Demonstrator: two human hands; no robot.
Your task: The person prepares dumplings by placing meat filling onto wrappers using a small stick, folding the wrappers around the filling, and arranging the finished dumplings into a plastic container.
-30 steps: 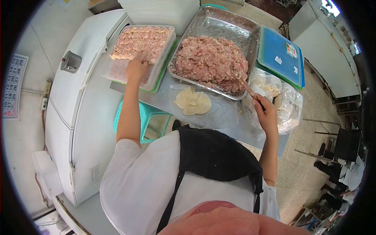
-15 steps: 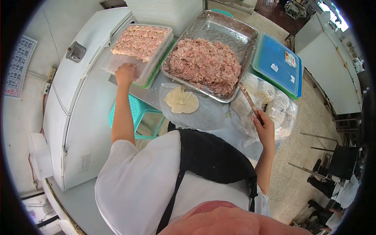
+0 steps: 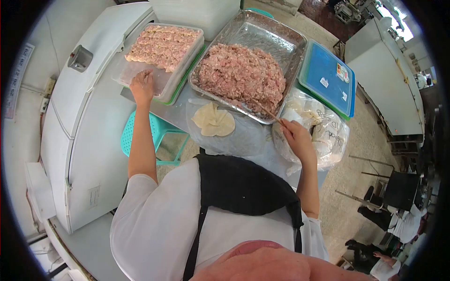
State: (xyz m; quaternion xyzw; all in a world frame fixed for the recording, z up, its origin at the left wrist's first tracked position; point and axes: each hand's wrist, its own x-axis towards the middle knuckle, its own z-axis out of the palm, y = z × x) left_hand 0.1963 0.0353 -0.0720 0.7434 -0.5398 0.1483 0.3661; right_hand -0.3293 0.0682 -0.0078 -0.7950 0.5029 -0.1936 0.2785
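Observation:
My left hand (image 3: pixel 142 85) is over the bare front part of a clear plastic container (image 3: pixel 161 89), its fingers loosely bent and nothing visible in them. Rows of dumplings topped with minced meat (image 3: pixel 161 47) fill the container's far part. My right hand (image 3: pixel 298 136) grips a thin wooden spatula (image 3: pixel 268 112), whose far end meets the near edge of the ground meat mound (image 3: pixel 241 77). The mound lies in a large metal tray (image 3: pixel 276 35). Between my hands, several pale round dumpling wrappers (image 3: pixel 213 121) lie overlapping on a plastic bag (image 3: pixel 248 140).
Plastic bags with pale contents (image 3: pixel 328 133) lie right of the tray. Behind them are stacked blue-lidded containers (image 3: pixel 326 77). A turquoise stool (image 3: pixel 140 129) stands below left, beside a white freezer (image 3: pixel 98 140) with a metal cup (image 3: pixel 80 58) on it. Other people are at far right.
My left hand has lifted slightly, its fingers drawn back from the container floor. My right hand has moved left toward the tray, turning the spatula edge-on against the meat. The view has shifted slightly.

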